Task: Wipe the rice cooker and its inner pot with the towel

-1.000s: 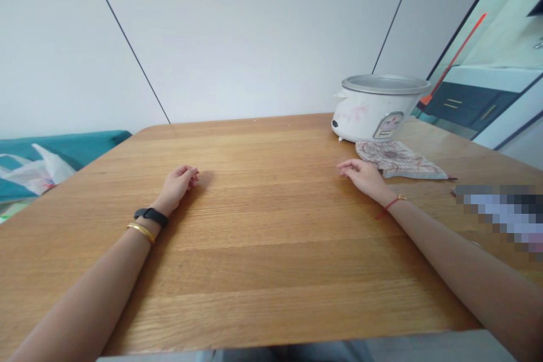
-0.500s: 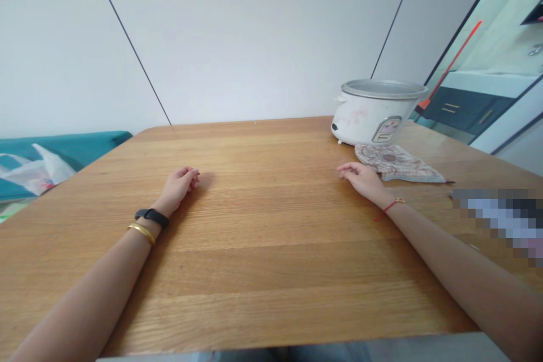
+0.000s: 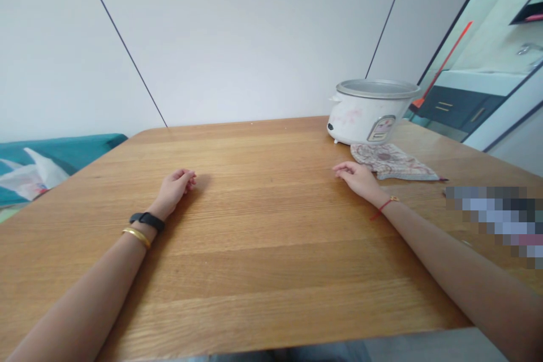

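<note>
On the left half of the wooden table (image 3: 254,237), my left hand (image 3: 178,185) rests on its side, fingers loosely curled and slightly apart, with nothing visible in it. A black wristband and a gold bangle circle that wrist. My right hand (image 3: 358,178) lies on the right half, fingers loosely stretched inward and holding nothing. It wears a red string bracelet. Just beyond it is a patterned cloth mitt or pad (image 3: 396,163), partly hidden by the hand. Behind the cloth stands a white rice cooker (image 3: 360,119) without a lid, its inside largely out of sight.
At the right edge lies a pixelated, unreadable item (image 3: 500,218). A white plastic bag (image 3: 38,175) sits on a teal seat (image 3: 93,147) left of the table. A pale wall (image 3: 237,39) rises behind. Through a doorway at right are an orange-handled tool (image 3: 449,59) and a dark cabinet (image 3: 462,110).
The whole view has shifted slightly, so the table, cooker and cloth appear a little further left. Both hands keep their places on the table and their poses.
</note>
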`<state>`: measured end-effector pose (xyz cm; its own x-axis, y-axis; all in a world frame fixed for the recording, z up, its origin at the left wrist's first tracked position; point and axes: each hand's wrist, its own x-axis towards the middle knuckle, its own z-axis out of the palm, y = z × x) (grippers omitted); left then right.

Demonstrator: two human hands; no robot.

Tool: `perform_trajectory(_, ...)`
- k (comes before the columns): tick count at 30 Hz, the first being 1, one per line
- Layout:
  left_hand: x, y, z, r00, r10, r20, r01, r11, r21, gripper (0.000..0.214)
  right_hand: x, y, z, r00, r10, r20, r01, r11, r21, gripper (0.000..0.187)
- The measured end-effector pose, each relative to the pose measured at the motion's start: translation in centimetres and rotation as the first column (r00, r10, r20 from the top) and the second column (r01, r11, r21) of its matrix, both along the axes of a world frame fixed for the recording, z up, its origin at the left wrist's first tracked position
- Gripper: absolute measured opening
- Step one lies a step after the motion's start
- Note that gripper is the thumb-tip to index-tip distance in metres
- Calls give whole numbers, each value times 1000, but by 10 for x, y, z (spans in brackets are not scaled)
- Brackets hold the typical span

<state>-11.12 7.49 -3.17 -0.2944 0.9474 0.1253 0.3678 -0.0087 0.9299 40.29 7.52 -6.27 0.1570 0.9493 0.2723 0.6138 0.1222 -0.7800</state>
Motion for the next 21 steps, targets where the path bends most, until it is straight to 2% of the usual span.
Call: perform_trajectory(21,0,1,-2,997,-25,-68,26,1000,3,34,1,2,-5,1000,15,-8,-15,1000,-10,20)
